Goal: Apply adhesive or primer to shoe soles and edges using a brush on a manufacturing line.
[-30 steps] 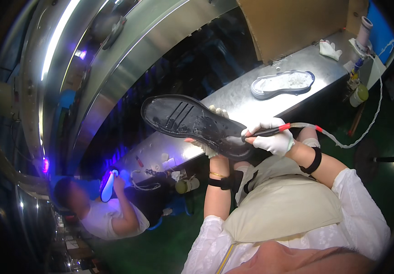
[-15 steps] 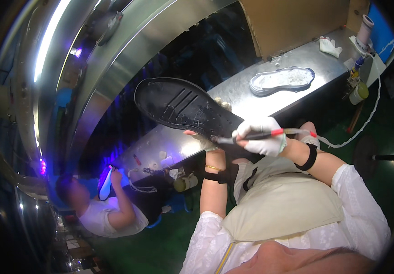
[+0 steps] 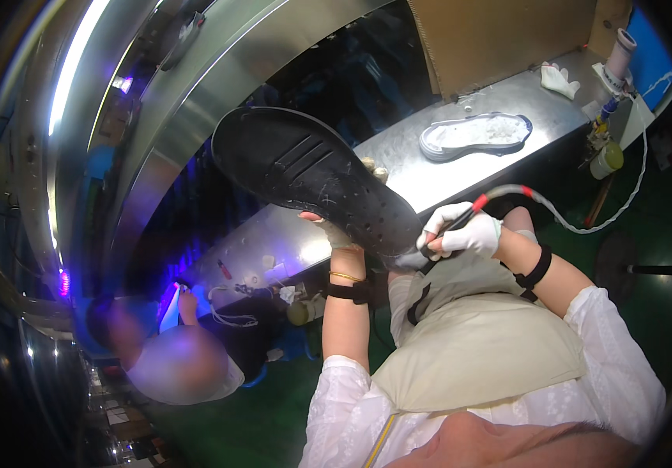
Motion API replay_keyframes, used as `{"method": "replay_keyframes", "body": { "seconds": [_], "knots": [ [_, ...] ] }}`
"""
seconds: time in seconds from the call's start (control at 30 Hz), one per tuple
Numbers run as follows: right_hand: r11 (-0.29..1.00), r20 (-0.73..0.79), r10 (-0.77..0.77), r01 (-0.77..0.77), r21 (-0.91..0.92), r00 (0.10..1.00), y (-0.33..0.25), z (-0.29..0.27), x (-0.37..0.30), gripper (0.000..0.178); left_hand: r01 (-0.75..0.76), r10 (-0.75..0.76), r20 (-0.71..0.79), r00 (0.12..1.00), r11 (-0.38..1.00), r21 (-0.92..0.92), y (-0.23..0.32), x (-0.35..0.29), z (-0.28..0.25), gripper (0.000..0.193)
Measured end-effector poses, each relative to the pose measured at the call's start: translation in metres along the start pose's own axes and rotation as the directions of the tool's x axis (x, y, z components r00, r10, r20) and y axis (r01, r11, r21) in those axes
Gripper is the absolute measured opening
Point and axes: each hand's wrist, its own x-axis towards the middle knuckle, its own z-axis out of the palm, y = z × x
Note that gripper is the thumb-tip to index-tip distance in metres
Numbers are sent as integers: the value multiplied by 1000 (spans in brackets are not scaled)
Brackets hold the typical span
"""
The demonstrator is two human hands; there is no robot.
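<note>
The raised black sole [image 3: 316, 183] blocks the left; open steel bench [image 3: 500, 105] surrounds the white sole [image 3: 476, 134].

head view, looking down, close in

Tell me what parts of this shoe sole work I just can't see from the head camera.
- Left hand: mostly hidden behind the black shoe sole it holds up; only fingertips and wrist show.
- Tip of the pen-like tool in the gloved right hand: hidden where it meets the sole's heel edge.
- The sole's far side: turned away from the camera.
- White sole on the metal bench: too small for detail.
- Tool's hose: its end is lost near the bench edge.
</note>
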Motion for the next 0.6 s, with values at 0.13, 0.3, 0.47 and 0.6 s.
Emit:
{"method": "replay_keyframes", "body": {
  "seconds": [0.13, 0.3, 0.47, 0.6],
  "knots": [
    [979, -124, -200, 204, 25, 972, -5, -4, 3, 15, 96, -89, -53, 995, 982, 165, 3, 2, 3, 114],
    [746, 181, -457, 486, -456, 871, -11, -3, 18, 13, 350, -298, -218, 929, 897, 269, 9, 6, 7, 124],
    [849, 261, -104, 222, -479, 960, -23, -8, 14, 16, 500, -475, -161, 865, 836, 224, 16, 10, 6, 121],
    [867, 282, -233, 330, -374, 931, -31, -9, 17, 11, 568, -545, -161, 823, 803, 180, 15, 9, 4, 115]
  ]
}}
